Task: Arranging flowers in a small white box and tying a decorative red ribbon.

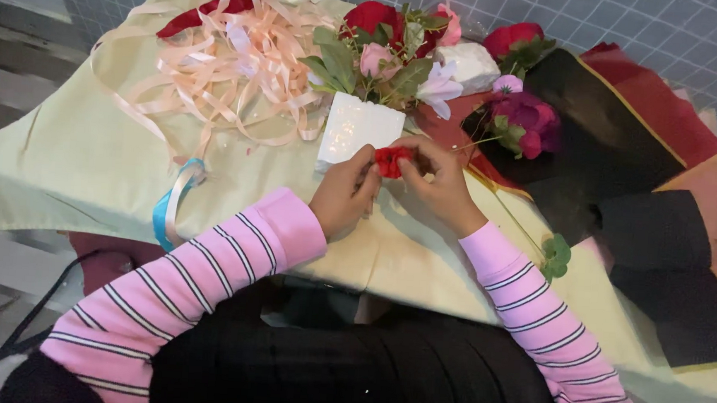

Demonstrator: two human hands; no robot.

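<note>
Small red flower piece [392,160]: pinched between both hands just in front of the white box [356,130], above the surface [78,168] with its pale yellow-green cloth. The piece is compact and roughly round; no long axis or facing can be made out from this view.

Left hand [344,194]: grip closed on the left side of the red piece, fingers curled, knuckles up. Right hand [438,186]: grip closed on the right side of the same piece, fingertips meeting those of the left hand.

Count — one white box, upright or slightly tilted, with mixed red, pink and white flowers [393,46] behind it; one purple flower bunch [525,124] lying to the right on dark wrapping paper [619,151]; one tangled heap of peach ribbon [234,61] at far left; one blue ribbon loop [169,206] near the left forearm; one loose green leaf stem [554,255] beside the right forearm.

Edges and room — bare cloth lies left of the left hand, between the ribbons and the near edge. To the right, wrapping sheets overlap and hang over the surface's edge.
</note>
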